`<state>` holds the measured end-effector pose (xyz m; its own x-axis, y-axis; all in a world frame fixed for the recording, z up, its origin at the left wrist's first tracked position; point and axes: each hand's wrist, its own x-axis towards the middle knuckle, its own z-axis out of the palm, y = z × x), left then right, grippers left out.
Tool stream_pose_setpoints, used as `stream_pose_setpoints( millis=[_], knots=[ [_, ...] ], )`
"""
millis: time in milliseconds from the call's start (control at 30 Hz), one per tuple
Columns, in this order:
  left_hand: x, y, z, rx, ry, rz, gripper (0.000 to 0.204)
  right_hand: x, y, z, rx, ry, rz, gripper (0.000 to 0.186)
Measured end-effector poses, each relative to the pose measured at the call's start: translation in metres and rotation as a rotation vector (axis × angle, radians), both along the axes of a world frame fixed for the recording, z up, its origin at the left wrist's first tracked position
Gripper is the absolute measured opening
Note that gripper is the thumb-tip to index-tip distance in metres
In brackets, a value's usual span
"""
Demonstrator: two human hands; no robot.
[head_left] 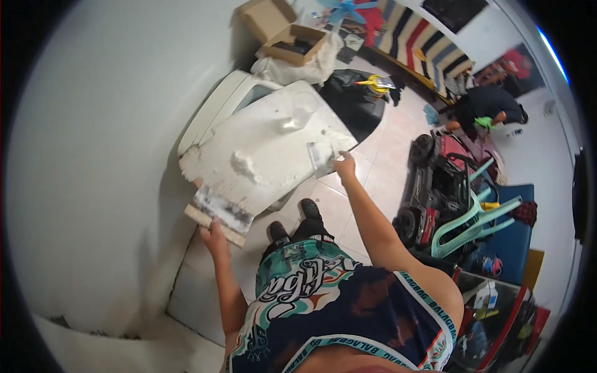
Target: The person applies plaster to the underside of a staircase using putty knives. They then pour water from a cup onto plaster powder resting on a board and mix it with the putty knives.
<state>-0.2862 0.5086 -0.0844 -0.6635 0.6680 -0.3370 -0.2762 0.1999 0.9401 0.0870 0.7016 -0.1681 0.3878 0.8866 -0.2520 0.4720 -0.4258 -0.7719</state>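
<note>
My left hand (214, 239) is closed on the wooden grip of a wide plastering blade (225, 211), smeared with white and grey paste, at the near left corner of a white board (273, 137). At the board's right edge my right hand (344, 165) grips a smaller flat metal scraper (321, 159), its blade resting on the board. A heap of white putty (244, 165) lies in the middle of the board, and a larger lump (300, 117) sits farther back. Smears and crumbs cover the rest of the surface.
Under the board stands a whitish appliance-like body (211, 112), against the pale wall (106, 155). Behind it are an open cardboard box (295, 45) and a black bag (354, 102). To the right are a ride-on toy car (429, 186), a light green plastic chair (460, 233) and a bending person (488, 105).
</note>
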Motion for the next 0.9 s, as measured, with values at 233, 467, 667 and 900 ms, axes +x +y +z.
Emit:
stream_pose_setpoints(
  millis=[233, 467, 667, 900],
  knots=[
    [0.006, 0.003, 0.012, -0.069, 0.03, -0.015, 0.042, 0.014, 0.029, 0.001, 0.19, -0.029, 0.135, 0.053],
    [0.002, 0.002, -0.001, -0.092, 0.064, 0.011, 0.033, -0.027, 0.047, 0.041, -0.044, -0.169, 0.499, 0.032],
    [0.002, -0.003, -0.013, -0.079, 0.085, 0.063, 0.028, -0.1, 0.007, 0.072, 0.194, -0.468, 1.188, 0.032],
    [0.006, -0.004, -0.008, -0.021, 0.043, 0.074, 0.027, -0.149, 0.016, 0.064, 0.123, -0.538, 1.41, 0.018]
  ],
)
